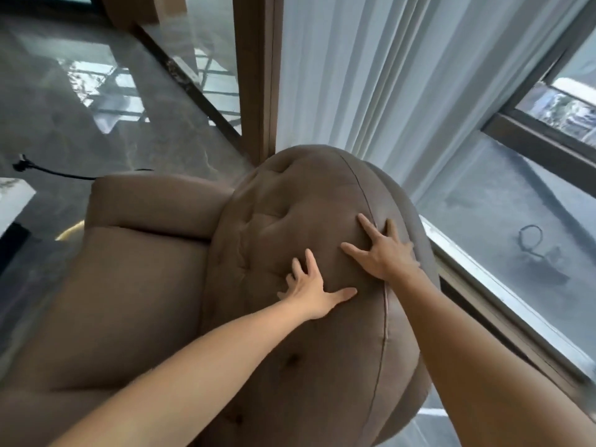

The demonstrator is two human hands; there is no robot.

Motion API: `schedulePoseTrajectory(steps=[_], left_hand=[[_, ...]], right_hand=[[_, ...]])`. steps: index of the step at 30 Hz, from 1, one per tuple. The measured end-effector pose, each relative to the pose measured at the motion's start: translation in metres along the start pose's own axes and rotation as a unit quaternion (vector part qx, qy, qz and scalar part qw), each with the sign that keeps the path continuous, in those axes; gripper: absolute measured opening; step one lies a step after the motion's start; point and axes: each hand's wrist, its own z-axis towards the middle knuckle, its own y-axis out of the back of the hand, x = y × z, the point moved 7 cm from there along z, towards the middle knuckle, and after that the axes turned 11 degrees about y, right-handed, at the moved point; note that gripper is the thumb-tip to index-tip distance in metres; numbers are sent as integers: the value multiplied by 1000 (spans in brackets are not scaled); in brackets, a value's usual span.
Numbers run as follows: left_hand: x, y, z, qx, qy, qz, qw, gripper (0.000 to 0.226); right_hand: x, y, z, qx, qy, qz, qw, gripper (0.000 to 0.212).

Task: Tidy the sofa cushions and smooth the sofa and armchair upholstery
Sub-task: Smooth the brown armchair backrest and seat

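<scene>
2 hands, left hand (311,290) & right hand (385,253), fingers spread flat on 1 armchair (309,201) backrest.

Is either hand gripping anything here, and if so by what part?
Nothing is held. The left hand and right hand lie flat with fingers spread on the armchair's tufted backrest, the right across its piped seam.

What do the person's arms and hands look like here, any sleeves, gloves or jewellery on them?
Both arms are bare along all of their visible length, with no sleeves in view. The left hand and the right hand are ungloved. No watch, bracelet or ring shows on either wrist or on the visible fingers. No markings can be made out.
</scene>
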Motion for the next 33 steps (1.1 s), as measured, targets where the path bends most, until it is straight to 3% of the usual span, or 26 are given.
schedulePoseTrajectory(steps=[9,21,25,29,33], left_hand=[[26,-19,-33,-2,-43,25,999,102],[117,-26,-96,79,-127,49,988,104],[171,-12,-135,121,-150,91,977,104],[227,13,-170,169,-152,106,968,103],[286,35,-200,199,-141,116,963,95]], right_hand=[[-17,-32,-49,-11,-9,23,1000,74],[26,-77,-184,-34,-96,53,993,74],[71,-92,-249,-29,-112,-20,993,72],[122,-93,-288,84,-50,-99,990,89],[181,-100,-326,237,54,-163,956,109]])
